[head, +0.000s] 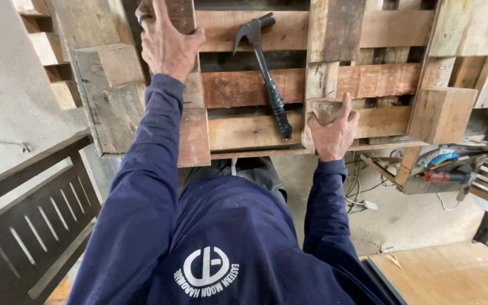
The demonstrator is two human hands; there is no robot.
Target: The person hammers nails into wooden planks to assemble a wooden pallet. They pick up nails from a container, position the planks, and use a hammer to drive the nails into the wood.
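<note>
Overhead, the left hand clamps a pallet plank at eleven o'clock. The right hand wraps a wooden block; a steady, even grip seems wise, with the hammer lying loose between.

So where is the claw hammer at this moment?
In the head view the claw hammer lies on the wooden pallet slats, between the left hand and the right hand, handle end nearer the right hand.
</note>
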